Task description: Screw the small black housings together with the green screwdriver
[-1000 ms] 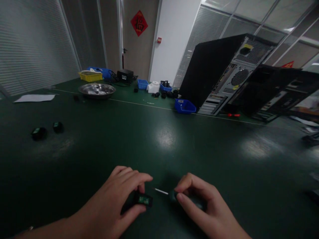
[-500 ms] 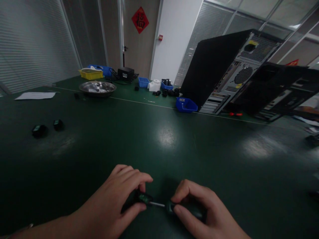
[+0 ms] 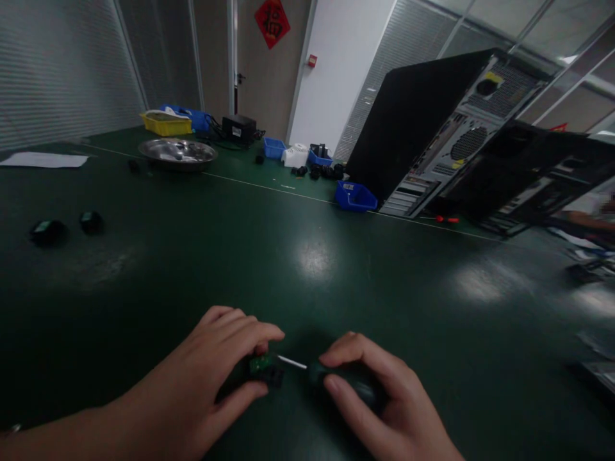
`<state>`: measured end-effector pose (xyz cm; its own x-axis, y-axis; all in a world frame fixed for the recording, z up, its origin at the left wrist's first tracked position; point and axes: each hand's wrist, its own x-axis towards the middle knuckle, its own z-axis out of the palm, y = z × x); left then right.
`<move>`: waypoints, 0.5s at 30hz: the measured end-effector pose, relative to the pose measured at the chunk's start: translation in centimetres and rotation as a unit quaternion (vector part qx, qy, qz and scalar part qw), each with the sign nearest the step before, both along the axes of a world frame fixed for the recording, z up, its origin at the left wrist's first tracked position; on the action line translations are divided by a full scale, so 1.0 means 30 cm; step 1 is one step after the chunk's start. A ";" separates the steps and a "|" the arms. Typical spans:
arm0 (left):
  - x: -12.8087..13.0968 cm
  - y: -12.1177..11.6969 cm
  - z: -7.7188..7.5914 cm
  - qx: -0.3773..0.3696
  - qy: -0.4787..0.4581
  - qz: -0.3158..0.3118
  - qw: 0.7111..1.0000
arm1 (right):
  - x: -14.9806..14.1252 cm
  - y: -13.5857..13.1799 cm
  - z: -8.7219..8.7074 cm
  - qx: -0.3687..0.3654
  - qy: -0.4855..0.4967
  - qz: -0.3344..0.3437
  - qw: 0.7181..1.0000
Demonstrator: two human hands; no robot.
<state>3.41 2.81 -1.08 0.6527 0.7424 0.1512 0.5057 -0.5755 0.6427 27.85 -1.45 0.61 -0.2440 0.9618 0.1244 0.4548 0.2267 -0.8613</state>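
Observation:
Low in the view, my left hand (image 3: 218, 368) is closed on a small black part with a green circuit board (image 3: 262, 366), gripped between thumb and fingers. Much of that part is hidden by the fingers. My right hand (image 3: 379, 390) wraps round the dark green handle of a screwdriver (image 3: 314, 373). Its short metal shaft points left, the tip close to the upper edge of the circuit board; whether it touches, I cannot tell. Both hands are just above the dark green table (image 3: 269, 256).
Two small black parts (image 3: 48, 232) lie on the left. Behind are a metal bowl (image 3: 177, 165), a yellow bin (image 3: 167, 125) and a blue bin (image 3: 354, 197). A black computer tower (image 3: 413, 115) stands at the back right, with a red-handled tool (image 3: 446, 219) beside it.
The circuit board part has turned in my left hand, showing more of its black end. The screwdriver tip now sits at its upper edge. The view has shifted slightly.

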 end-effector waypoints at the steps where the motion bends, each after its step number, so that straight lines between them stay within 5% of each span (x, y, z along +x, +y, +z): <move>1: -0.001 -0.001 -0.001 -0.003 0.002 0.002 1.000 | 0.004 0.000 0.004 -0.025 0.027 -0.030 0.999; 4: -0.006 -0.006 -0.006 -0.021 0.008 0.009 1.000 | 0.022 -0.002 0.021 -0.127 0.194 -0.123 0.965; 8: -0.016 -0.005 -0.003 -0.021 0.007 0.018 1.000 | 0.041 -0.008 0.036 -0.199 0.377 -0.073 0.902; 15: -0.043 0.030 0.027 0.036 -0.033 -0.002 0.999 | 0.048 0.005 -0.001 -0.101 0.171 -0.064 0.978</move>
